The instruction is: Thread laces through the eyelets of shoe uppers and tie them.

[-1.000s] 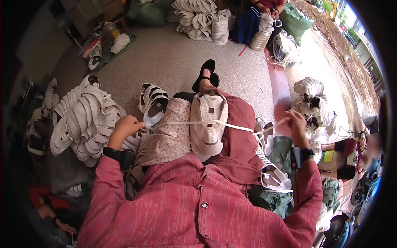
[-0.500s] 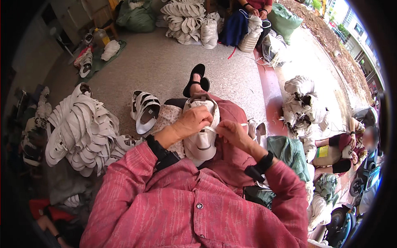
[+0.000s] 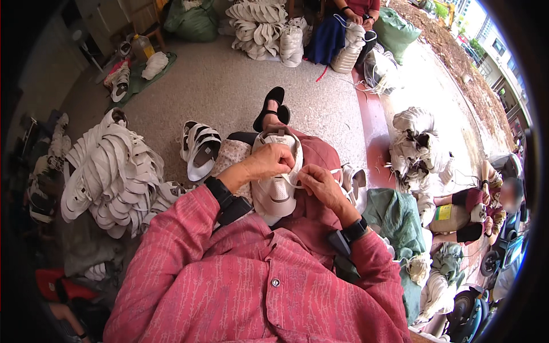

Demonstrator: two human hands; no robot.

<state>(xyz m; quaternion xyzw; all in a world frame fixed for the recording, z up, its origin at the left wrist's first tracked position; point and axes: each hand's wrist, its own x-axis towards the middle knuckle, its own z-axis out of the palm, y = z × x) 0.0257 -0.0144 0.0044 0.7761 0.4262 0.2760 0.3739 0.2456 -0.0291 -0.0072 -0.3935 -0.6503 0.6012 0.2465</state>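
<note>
A pale shoe upper [image 3: 275, 201] lies across my lap, its light toe end toward my body. Over its middle, my left hand [image 3: 267, 161] is closed in a pinch, its fingertips at the lacing area. My right hand [image 3: 321, 184] is closed just beside the upper's right edge. Between the two hands runs a thin white shoelace [image 3: 295, 184], gripped by the right fingers and meeting the left fingertips. The left hand hides part of the upper's lacing.
Stacked pale shoe uppers [image 3: 114, 177] rise at my left, with a strappy upper [image 3: 201, 150] on the floor nearby. Another upper [image 3: 354, 187] and green sacking [image 3: 394, 220] are at my right. Beyond, a seated co-worker [image 3: 360, 14] handles uppers. More bundles [image 3: 414, 143] stand farther right.
My right forearm has drawn inward and the right hand has shifted slightly, still at the shoelace. The left hand stays over the upper. The whole view has shifted a little.
</note>
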